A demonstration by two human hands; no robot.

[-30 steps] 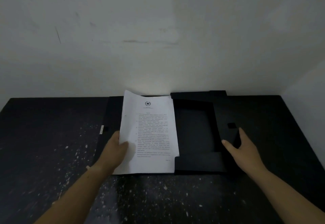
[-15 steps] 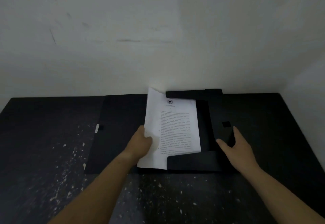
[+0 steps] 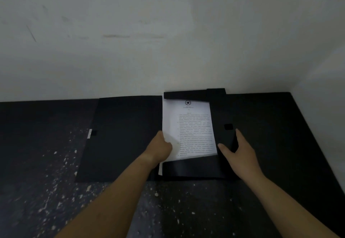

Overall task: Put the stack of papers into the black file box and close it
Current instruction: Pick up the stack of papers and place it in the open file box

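The box lies open on the dark tabletop, against its far edge where the white wall rises. Its lid is spread flat to the left, with a small white label at the lid's left edge. The papers sit in the box's tray, printed side up, a star emblem near the top. Their top edge is tucked under the far flap, and their bottom edge runs behind the near flap, though a white corner pokes out just left of that flap. The sheets look slightly skewed in the tray, with the lower left part bowed upward.

The left hand is clamped on the left edge of the papers, thumb on top and fingers hidden beneath. The right hand rests on the right flap, fingers spread apart, thumb reaching toward the papers' lower right corner; it grips nothing that can be seen. A small square patch shows on that flap just beyond the fingertips.

The near flap and the far flap both overlap the sheets. The tabletop's left and near parts are flecked with pale specks; its right part is plain black and meets a second wall at the right edge.
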